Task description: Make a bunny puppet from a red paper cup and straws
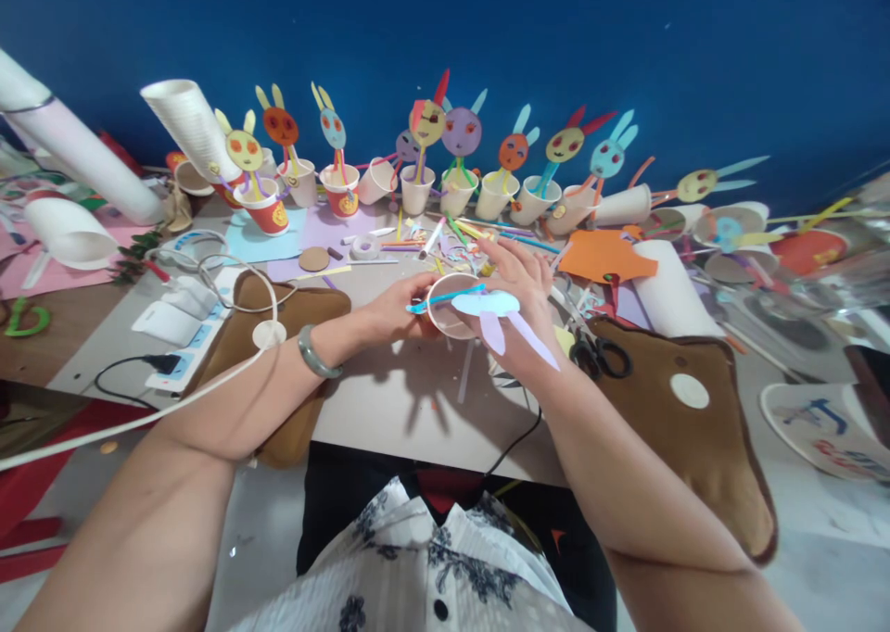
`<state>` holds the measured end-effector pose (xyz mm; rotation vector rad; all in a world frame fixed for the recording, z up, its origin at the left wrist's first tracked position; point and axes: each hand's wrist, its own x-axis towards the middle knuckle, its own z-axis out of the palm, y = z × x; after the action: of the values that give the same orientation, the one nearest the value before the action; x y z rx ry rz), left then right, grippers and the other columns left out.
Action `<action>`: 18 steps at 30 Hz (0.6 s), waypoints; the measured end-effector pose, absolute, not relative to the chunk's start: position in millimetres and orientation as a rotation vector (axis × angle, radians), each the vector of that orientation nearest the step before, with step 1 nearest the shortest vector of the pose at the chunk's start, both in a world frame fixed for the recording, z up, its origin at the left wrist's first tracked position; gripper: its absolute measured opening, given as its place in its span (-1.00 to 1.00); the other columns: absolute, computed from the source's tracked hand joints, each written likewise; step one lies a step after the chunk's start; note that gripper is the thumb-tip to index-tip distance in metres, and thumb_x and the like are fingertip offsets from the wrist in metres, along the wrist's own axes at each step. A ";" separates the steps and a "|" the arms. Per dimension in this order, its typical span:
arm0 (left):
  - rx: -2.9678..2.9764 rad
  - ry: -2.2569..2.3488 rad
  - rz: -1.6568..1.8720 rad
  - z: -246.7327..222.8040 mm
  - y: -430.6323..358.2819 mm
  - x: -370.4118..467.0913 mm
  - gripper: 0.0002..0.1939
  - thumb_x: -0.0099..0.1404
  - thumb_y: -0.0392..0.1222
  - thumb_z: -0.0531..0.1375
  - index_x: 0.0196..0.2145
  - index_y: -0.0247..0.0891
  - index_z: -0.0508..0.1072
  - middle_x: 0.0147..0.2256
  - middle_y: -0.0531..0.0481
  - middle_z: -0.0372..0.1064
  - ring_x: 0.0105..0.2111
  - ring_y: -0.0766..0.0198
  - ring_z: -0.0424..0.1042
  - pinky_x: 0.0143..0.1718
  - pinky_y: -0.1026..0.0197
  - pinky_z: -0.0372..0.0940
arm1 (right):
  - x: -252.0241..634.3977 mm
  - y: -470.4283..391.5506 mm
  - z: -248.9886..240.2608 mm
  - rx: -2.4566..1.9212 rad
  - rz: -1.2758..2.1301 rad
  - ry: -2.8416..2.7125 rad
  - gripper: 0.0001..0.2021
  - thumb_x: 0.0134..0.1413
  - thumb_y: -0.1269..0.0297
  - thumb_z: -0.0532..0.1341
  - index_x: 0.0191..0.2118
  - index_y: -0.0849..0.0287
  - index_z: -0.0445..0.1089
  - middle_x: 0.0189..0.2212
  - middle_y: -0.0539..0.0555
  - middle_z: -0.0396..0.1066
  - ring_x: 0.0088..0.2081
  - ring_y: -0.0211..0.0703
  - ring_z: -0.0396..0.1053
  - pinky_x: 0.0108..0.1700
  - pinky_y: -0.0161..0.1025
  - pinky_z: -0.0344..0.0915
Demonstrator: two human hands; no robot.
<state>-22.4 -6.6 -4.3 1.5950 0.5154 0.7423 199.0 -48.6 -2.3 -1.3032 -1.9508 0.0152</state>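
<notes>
A white paper cup [445,315] is tipped with its mouth toward me above the table. Its left side rests in my left hand [403,309], whose fingers wrap round it. Over the cup's right side is a light blue paper oval [497,304] with two lilac paper ears, joined to a blue strip [451,297] that crosses the cup's mouth. My right hand [518,284] is behind and beside this paper figure, with its upper fingers spread; its thumb and palm are partly hidden by the paper, so any grip there is unclear.
Rabbit-faced paper figures in cups [417,187] line the back by the blue wall. Paper strips and pens [400,245] lie before them. Black scissors [604,358] and a brown cushion [695,428] are at right; a power strip [184,359] and white cable are at left.
</notes>
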 end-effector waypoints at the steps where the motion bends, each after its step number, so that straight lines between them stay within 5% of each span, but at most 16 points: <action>1: 1.591 0.522 0.739 -2.8 -7.4 -21.9 -0.38 0.09 -0.02 0.54 0.07 -0.26 0.56 -0.16 -0.11 0.60 -0.09 0.02 0.58 0.06 -0.05 0.48 | 199.8 -47.9 -3.1 -1.306 0.016 -1.956 -0.81 0.17 0.03 0.39 -0.27 0.01 0.65 0.34 0.15 0.47 0.42 0.34 0.28 0.52 0.43 -0.01; 18: 1.586 0.661 0.726 -7.1 -2.2 -20.0 -0.37 -0.04 -0.12 0.56 0.01 -0.29 0.59 -0.04 -0.15 0.61 -0.07 0.08 0.57 0.01 0.09 0.48 | 196.6 -45.7 -4.2 -1.350 0.048 -1.931 -0.92 0.13 0.21 0.39 -0.28 0.05 0.62 0.26 0.15 0.55 0.38 0.35 0.33 0.48 0.52 0.00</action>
<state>-20.0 -2.2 -7.1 1.5863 0.6612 0.7256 196.6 -45.7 -4.2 -1.3504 -1.9312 0.0483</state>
